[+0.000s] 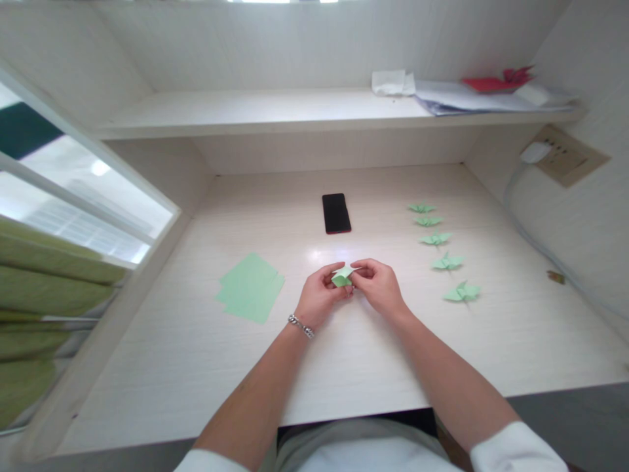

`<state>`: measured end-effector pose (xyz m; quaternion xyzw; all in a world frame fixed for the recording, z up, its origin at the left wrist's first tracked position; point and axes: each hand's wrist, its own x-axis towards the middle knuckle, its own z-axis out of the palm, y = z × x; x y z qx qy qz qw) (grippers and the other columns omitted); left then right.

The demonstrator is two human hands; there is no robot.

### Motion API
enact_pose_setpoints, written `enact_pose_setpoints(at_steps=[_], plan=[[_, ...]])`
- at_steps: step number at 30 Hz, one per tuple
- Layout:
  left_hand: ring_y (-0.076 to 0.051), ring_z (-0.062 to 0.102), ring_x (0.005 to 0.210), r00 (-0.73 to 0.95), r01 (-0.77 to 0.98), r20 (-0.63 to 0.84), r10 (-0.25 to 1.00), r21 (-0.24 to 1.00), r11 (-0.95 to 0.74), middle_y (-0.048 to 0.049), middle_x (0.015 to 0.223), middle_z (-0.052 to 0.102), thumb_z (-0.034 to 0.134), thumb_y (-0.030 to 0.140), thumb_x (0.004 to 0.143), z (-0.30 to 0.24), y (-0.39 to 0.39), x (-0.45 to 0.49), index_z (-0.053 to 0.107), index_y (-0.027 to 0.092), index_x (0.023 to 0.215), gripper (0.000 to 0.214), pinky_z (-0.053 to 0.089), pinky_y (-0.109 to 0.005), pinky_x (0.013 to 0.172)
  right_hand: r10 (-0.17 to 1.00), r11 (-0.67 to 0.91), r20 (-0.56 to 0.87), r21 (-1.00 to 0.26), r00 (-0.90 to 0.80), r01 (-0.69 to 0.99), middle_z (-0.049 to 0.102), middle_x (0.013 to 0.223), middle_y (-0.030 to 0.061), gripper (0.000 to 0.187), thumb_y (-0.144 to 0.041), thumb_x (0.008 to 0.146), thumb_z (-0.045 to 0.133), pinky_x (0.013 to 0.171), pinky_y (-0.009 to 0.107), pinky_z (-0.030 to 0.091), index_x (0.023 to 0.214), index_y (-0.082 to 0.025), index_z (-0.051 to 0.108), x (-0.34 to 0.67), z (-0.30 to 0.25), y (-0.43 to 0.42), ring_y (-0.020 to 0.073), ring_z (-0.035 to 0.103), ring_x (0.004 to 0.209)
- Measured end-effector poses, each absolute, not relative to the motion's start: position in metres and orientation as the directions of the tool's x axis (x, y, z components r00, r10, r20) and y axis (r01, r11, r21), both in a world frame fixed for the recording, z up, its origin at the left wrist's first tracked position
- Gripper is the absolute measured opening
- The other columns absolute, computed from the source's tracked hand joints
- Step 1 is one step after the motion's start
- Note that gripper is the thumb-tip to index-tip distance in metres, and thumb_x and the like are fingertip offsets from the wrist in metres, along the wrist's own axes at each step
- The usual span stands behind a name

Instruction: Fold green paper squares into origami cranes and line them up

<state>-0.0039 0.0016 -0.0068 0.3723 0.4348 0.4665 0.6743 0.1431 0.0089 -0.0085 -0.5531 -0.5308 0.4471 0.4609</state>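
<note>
Between my two hands is a small piece of folded green paper (343, 276), partly hidden by the fingers. My left hand (317, 296), with a chain bracelet at its wrist, pinches the paper from the left. From the right, my right hand (381, 286) grips it with thumb and forefinger. Both hands are just above the desk or resting on it; I cannot tell which. A stack of flat green paper sheets (253, 288) lies to the left. On the right, several folded green paper cranes (447, 262) stand in a column.
A black phone (337, 213) lies beyond my hands. Papers (472, 97) and a red folded paper piece (517, 75) rest on the shelf (275, 108) above. A cable (528, 233) runs from the wall socket (570, 157) down the right side. Green curtain (44, 314) hangs at left.
</note>
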Motion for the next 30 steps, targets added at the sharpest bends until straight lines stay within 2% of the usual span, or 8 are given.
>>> enact_pose_setpoints(at_steps=[18,24,30], plan=[[-0.013,0.064,0.064,0.170,-0.254,-0.267,0.949,0.918,0.304,-0.0044,0.080,0.070,0.082,0.009,0.052,-0.0062,0.0038,-0.0044,0.060,0.010,0.116,0.068,0.055,-0.031,0.069,0.998,-0.014,-0.002,-0.985,0.067,0.172,0.073,0.079,0.0056,0.018,-0.025,0.070,0.064,0.066,0.029,0.056,0.085,-0.017,0.068,0.1419,-0.0071,0.0074,0.0207,0.070,0.074],[-0.015,0.065,0.068,0.179,-0.234,-0.252,0.951,0.928,0.290,-0.0057,0.083,0.070,0.082,0.008,0.051,-0.0061,0.0041,-0.0055,0.061,0.010,0.114,0.067,0.055,-0.032,0.072,0.997,-0.038,-0.026,-0.986,0.078,0.165,0.073,0.078,0.0058,0.019,-0.025,0.069,0.065,0.065,0.029,0.056,0.086,-0.016,0.068,0.1419,-0.0060,0.0078,0.0208,0.070,0.072],[-0.018,0.067,0.080,0.230,-0.224,-0.257,0.939,0.925,0.308,-0.0098,0.095,0.071,0.080,0.004,0.051,-0.0055,0.0040,-0.0075,0.058,0.010,0.120,0.074,0.053,-0.030,0.076,0.996,-0.053,-0.044,-0.991,0.074,0.124,0.073,0.077,0.0059,0.020,-0.026,0.068,0.067,0.062,0.029,0.056,0.085,-0.016,0.067,0.1428,-0.0067,0.0094,0.0215,0.070,0.070]])
